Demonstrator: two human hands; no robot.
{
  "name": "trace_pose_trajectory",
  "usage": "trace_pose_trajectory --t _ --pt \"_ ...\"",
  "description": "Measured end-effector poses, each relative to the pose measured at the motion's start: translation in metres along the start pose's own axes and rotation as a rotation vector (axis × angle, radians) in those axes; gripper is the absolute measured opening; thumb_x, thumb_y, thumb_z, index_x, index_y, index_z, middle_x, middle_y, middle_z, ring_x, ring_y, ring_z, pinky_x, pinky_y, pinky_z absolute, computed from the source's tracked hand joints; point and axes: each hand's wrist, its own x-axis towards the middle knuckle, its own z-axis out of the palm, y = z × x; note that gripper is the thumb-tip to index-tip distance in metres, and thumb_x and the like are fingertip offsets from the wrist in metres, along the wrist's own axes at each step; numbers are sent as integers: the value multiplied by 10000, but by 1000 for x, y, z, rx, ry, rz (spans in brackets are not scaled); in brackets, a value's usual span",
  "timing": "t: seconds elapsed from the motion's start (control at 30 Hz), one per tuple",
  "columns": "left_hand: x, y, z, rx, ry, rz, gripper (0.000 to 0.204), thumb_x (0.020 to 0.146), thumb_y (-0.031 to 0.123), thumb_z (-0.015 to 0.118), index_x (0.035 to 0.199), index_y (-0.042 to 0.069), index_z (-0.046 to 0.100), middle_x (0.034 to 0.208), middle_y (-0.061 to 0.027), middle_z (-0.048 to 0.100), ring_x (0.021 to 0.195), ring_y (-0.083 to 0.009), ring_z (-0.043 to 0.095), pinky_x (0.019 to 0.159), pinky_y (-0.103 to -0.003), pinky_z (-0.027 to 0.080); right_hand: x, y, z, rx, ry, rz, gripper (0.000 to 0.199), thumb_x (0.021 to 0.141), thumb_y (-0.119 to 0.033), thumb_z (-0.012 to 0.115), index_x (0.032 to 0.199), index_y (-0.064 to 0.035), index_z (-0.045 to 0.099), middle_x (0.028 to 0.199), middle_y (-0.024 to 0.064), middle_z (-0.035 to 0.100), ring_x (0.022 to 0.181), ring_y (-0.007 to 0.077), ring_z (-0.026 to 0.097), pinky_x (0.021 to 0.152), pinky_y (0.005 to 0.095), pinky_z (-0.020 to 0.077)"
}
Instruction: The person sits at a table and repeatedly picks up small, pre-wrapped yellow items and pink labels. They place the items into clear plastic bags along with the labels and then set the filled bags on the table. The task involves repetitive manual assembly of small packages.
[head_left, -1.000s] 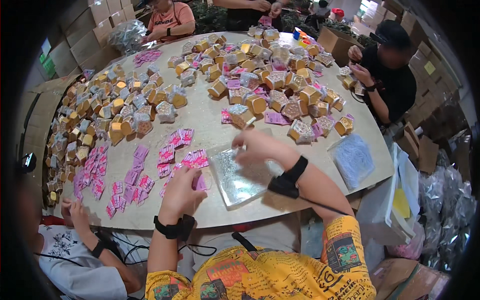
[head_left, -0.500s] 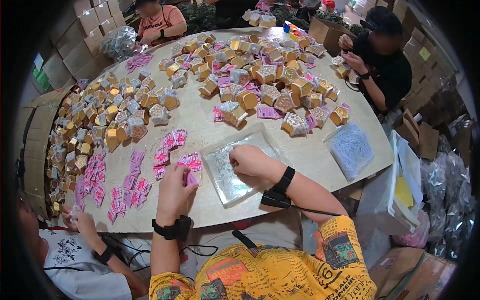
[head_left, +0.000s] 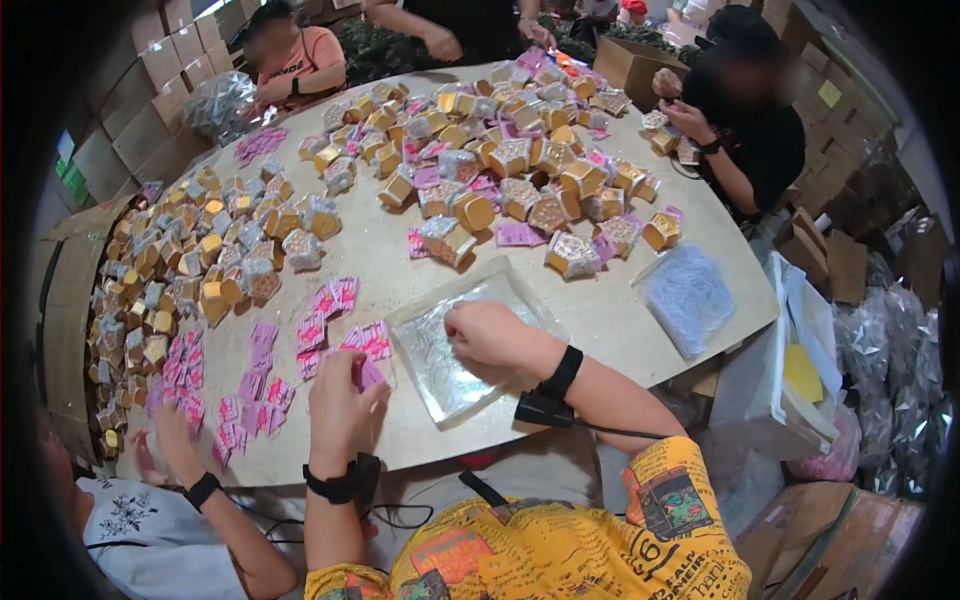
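Observation:
My left hand (head_left: 340,405) is closed on a small purple tag (head_left: 370,374), held between thumb and fingers above the table's near edge. My right hand (head_left: 487,333) has its fingers bent together over a shallow clear tray (head_left: 455,412) with a shiny bottom. Anything in that pinch is too small or hidden to make out. Just beyond my left hand, a group of pink-and-white tags (head_left: 368,340) lies on the table. More purple tags (head_left: 262,345) are laid in a row to the left.
Many gold and clear-wrapped faceted pieces (head_left: 560,215) cover the table's (head_left: 365,225) far half and left side. A bag of pale lilac strings (head_left: 688,300) lies at the right edge. Co-workers sit left, far left and right; another stands at the back. A white bin (head_left: 745,375) stands right.
The view has shifted slightly. My hands keep nearly the same places. The left co-worker's hand has moved toward the tags, and the person at the back has brought both hands to the far edge.

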Motion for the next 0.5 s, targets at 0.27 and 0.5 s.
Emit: trace_pose_trajectory --t 0.27,0.5 --pt "-10 -1 6 -13 -50 -30 464 685 125 707 1112 8 565 994 -168 594 949 -336 565 827 -406 456 -17 7 -32 91 230 -6 129 763 -147 644 809 -28 656 814 141 615 827 312 611 733 417 483" --pt "-11 11 4 73 -44 66 428 674 73 721 1065 3 562 994 -167 569 955 -347 548 849 -404 439 -122 74 -140 157 653 367 150 746 -133 663 824 -7 687 764 146 653 715 249 633 646 347 485"
